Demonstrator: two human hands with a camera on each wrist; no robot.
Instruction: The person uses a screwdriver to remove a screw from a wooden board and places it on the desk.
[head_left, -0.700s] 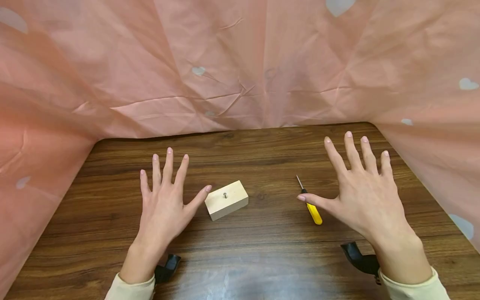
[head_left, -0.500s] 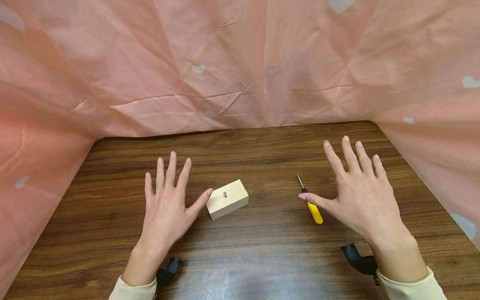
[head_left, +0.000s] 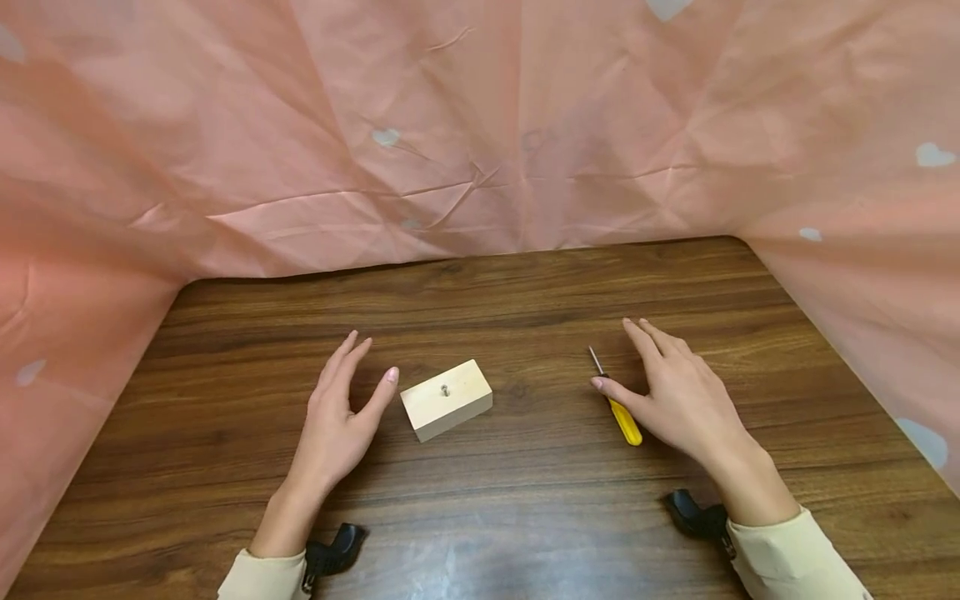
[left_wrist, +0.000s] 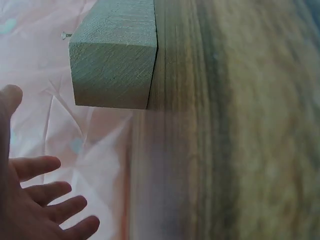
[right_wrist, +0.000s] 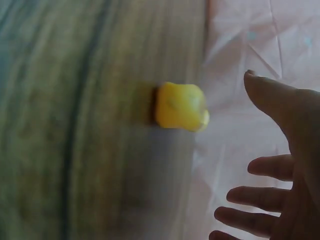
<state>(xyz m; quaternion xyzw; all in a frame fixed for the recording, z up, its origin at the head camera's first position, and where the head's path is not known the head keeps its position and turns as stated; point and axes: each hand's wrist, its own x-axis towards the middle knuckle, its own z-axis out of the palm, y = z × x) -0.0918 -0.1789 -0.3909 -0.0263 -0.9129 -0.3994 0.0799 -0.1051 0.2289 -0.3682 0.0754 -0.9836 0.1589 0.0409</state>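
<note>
Both hands now turned further inward, fingertips farther from the table's far edge. Left hand: fingers relaxed, just beside block, left of mid-table, screw standing in its top. Right hand: fingers loosely extended, partly over screwdriver, nearer right edge. Block, screwdriver unmoved.
</note>
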